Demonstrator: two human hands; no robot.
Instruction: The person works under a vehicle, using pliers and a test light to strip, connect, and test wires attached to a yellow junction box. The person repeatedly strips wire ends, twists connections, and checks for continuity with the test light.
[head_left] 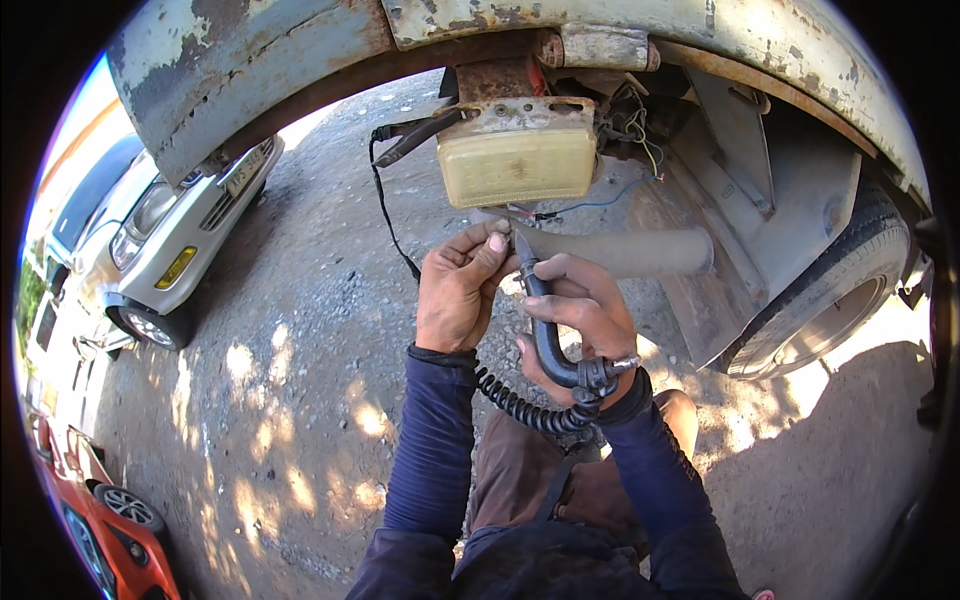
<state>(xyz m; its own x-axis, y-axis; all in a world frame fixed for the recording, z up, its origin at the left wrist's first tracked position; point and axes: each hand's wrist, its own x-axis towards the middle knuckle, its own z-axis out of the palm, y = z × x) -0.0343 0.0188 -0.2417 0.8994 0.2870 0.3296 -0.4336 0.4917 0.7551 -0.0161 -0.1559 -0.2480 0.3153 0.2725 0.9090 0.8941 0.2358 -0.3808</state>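
Observation:
My right hand (585, 310) is wrapped round a tool with a curved black handle (550, 345) and a pointed grey tip. A coiled black cord (530, 412) runs from the handle's lower end near my right wrist. Beside the tip, my left hand (462, 285) is closed in a pinch; what lies between its fingers is too small to make out, though thin wire ends show just above. Both hands are under a cream rectangular lamp (518, 165) on a rusty bracket. A blue wire (605, 200) with bare ends stretches right from near my fingertips.
A grey pipe (640, 252) lies behind my hands. Loose wires (640, 130) hang right of the lamp, by a mudguard plate (745, 190) and a tyre (840, 285). A rusty, paint-chipped body edge (620, 40) arches overhead. A white car (180, 225) and a red car (100, 520) stand left.

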